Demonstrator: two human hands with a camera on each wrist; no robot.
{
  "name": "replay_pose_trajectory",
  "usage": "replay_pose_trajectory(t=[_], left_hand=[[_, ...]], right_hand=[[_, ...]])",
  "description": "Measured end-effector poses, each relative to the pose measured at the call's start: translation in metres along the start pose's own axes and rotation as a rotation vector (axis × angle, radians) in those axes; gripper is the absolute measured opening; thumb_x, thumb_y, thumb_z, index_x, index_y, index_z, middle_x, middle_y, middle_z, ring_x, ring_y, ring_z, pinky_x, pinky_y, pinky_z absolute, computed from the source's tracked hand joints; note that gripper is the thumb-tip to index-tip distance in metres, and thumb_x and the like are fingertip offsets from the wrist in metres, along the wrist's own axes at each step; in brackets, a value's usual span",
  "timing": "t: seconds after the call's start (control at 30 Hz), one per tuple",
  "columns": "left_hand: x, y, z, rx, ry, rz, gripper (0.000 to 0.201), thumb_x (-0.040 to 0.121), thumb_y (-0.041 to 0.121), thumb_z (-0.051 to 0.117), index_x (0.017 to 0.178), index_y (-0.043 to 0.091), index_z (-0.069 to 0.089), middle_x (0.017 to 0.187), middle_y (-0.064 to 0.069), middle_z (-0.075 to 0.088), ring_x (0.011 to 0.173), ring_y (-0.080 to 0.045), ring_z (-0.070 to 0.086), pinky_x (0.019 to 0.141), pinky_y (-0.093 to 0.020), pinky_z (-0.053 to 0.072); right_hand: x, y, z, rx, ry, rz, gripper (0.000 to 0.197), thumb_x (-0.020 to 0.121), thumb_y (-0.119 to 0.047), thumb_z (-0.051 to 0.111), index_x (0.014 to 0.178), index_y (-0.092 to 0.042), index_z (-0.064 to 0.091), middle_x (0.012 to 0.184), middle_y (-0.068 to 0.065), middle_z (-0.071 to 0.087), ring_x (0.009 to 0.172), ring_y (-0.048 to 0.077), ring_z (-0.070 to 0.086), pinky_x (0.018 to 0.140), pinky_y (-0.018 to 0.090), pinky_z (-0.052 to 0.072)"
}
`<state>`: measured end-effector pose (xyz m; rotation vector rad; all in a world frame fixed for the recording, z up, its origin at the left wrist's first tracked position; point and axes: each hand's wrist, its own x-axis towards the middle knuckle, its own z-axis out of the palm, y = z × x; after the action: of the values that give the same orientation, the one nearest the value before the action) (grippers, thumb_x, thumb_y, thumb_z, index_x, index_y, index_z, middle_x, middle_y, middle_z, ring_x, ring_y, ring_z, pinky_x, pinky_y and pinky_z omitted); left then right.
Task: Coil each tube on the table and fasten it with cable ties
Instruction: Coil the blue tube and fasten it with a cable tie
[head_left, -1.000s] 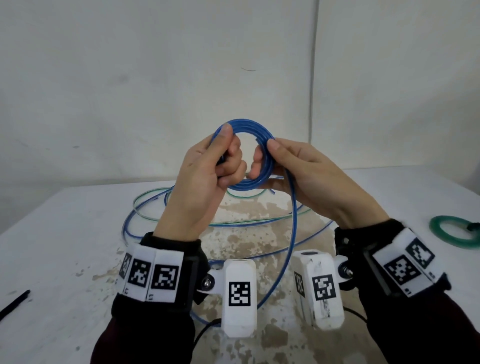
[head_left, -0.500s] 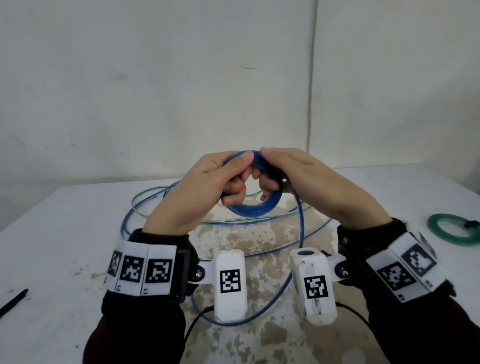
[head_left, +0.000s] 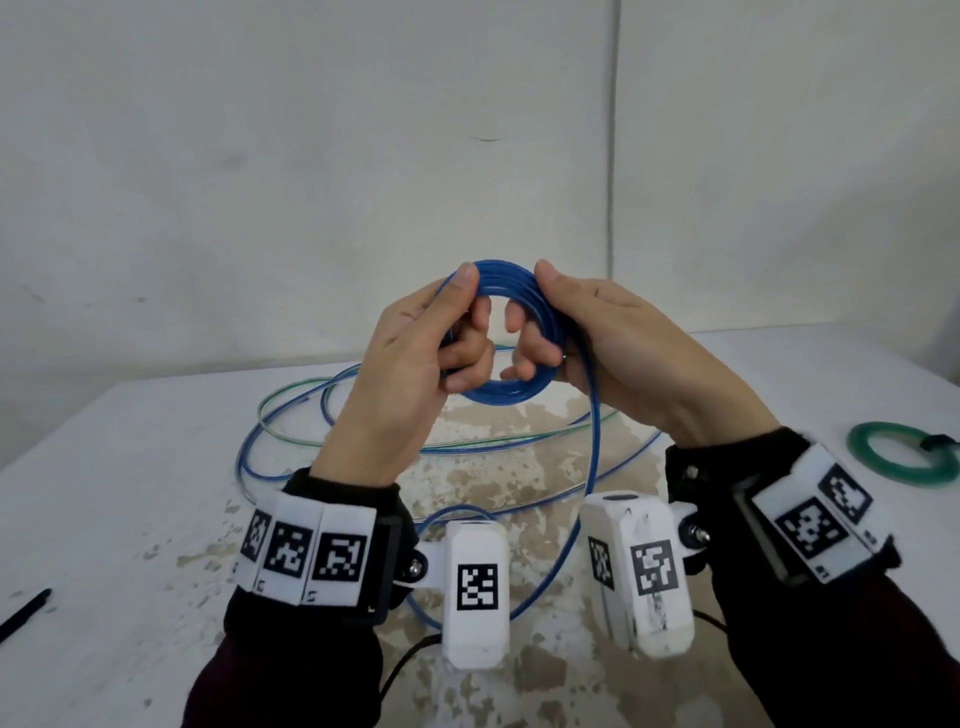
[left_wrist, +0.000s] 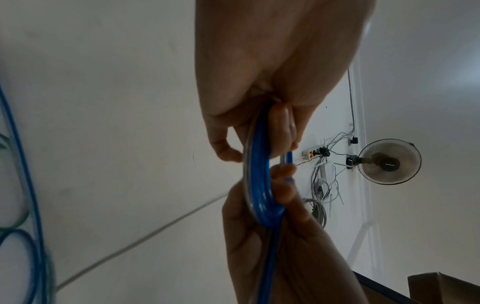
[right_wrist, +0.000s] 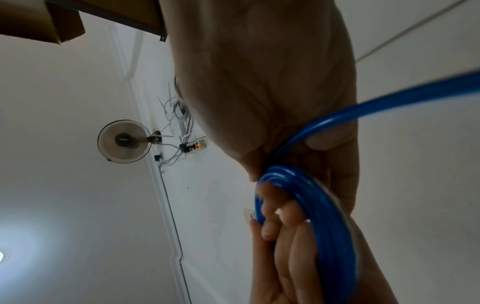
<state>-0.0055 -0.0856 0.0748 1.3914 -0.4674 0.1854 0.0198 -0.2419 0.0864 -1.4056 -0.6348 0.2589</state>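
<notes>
A: Where is the blue tube (head_left: 511, 338) held?

B: Its wound part is held upright above the table (head_left: 156, 467), between both hands. The left side of the coil is gripped by the left hand (head_left: 410, 374), thumb on the top rim and fingers curled through the ring. The right side is clamped by the right hand (head_left: 618, 358) in the same way, thumb on top, fingers hooked inside.

A: Is the whole tube wound?

B: No. A loose length is seen dropping from the right hand, curving down near the wrists and running left into wide loops laid on the table. A thin green tube (head_left: 291, 395) is laid among those loops, on the far side.

A: What is shown by the wrist views?

B: In both, several blue turns are seen pressed together under curled fingers (left_wrist: 283, 185), and one strand is seen leaving the right hand's grip (right_wrist: 285, 92).

A: Anything else on the table?

B: A green coil (head_left: 898, 453) is set at the right edge, with something dark on it that cannot be made out. A black stick (head_left: 23, 613) is seen at the near left edge.
</notes>
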Motion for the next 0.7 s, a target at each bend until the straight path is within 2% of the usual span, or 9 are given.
replay_pose_trajectory(t=[0.1,0.2,0.27,0.33,0.43,0.53,0.57,0.63,0.7], left_hand=[[0.001,0.000,-0.003,0.013,-0.137,-0.126,0.037,0.096,0.034,0.035,0.076,0.006,0.048,0.044,0.001,0.031,0.043,-0.020,0.048,0.060,-0.025,0.045],[-0.002,0.002,-0.010,0.130,-0.242,-0.208,0.036,0.092,0.035,0.039,0.081,0.002,0.049,0.044,0.000,0.038,0.047,-0.024,0.056,0.065,-0.027,0.050],[-0.003,0.003,-0.012,0.173,-0.217,-0.241,0.033,0.090,0.032,0.045,0.072,0.004,0.048,0.046,0.002,0.030,0.041,-0.018,0.044,0.052,-0.021,0.042],[-0.003,0.004,-0.012,0.203,-0.142,-0.199,0.032,0.092,0.029,0.046,0.070,0.008,0.045,0.051,0.004,0.021,0.041,-0.013,0.027,0.045,-0.018,0.028],[-0.002,0.004,-0.004,0.144,0.004,-0.101,0.034,0.098,0.028,0.043,0.068,0.012,0.041,0.055,0.002,0.016,0.043,-0.011,0.017,0.046,-0.019,0.018],[-0.001,0.005,0.008,0.024,0.148,-0.031,0.034,0.099,0.028,0.042,0.069,0.013,0.040,0.053,0.006,0.020,0.042,-0.009,0.017,0.053,-0.025,0.016],[0.000,0.004,0.011,-0.011,0.170,-0.012,0.034,0.100,0.028,0.042,0.070,0.013,0.040,0.053,0.005,0.020,0.042,-0.009,0.018,0.057,-0.026,0.017],[0.001,0.002,0.015,-0.064,0.163,-0.001,0.032,0.100,0.026,0.041,0.072,0.011,0.041,0.054,0.002,0.023,0.041,-0.011,0.025,0.057,-0.019,0.034],[0.000,0.000,0.015,-0.070,0.096,-0.002,0.025,0.099,0.019,0.044,0.076,0.008,0.048,0.056,0.001,0.038,0.048,-0.012,0.045,0.063,-0.021,0.048]], right_hand=[[-0.001,0.000,-0.001,-0.038,0.017,-0.001,0.040,0.104,-0.031,0.031,0.075,-0.008,0.047,0.047,-0.007,0.027,0.046,0.013,0.035,0.065,0.028,0.051],[-0.003,0.001,0.001,-0.178,-0.045,0.014,0.040,0.104,-0.031,0.031,0.073,-0.009,0.046,0.047,-0.008,0.026,0.046,0.013,0.028,0.060,0.027,0.047],[-0.002,0.004,0.004,-0.235,-0.059,0.044,0.041,0.103,-0.032,0.031,0.073,-0.009,0.047,0.048,-0.007,0.029,0.046,0.013,0.030,0.063,0.029,0.049],[0.001,0.008,0.007,-0.227,0.002,0.046,0.041,0.103,-0.034,0.033,0.076,-0.010,0.052,0.049,-0.003,0.039,0.049,0.014,0.042,0.072,0.039,0.051],[0.005,0.008,0.005,-0.201,0.113,-0.001,0.044,0.103,-0.036,0.032,0.079,-0.010,0.058,0.062,0.004,0.057,0.062,0.018,0.057,0.073,0.034,0.054],[0.003,0.003,0.000,-0.085,0.110,-0.018,0.045,0.103,-0.034,0.031,0.082,-0.008,0.061,0.065,0.005,0.061,0.069,0.019,0.063,0.070,0.027,0.056],[0.003,0.002,-0.002,-0.050,0.109,-0.023,0.044,0.103,-0.033,0.030,0.083,-0.008,0.061,0.063,0.005,0.061,0.069,0.019,0.063,0.071,0.027,0.055],[0.004,0.003,-0.002,-0.019,0.134,-0.049,0.043,0.104,-0.032,0.030,0.081,-0.009,0.058,0.057,0.001,0.054,0.065,0.018,0.061,0.070,0.025,0.052],[0.006,0.006,-0.002,-0.010,0.194,-0.091,0.041,0.104,-0.031,0.030,0.078,-0.010,0.054,0.051,-0.003,0.045,0.059,0.016,0.054,0.068,0.025,0.048]])
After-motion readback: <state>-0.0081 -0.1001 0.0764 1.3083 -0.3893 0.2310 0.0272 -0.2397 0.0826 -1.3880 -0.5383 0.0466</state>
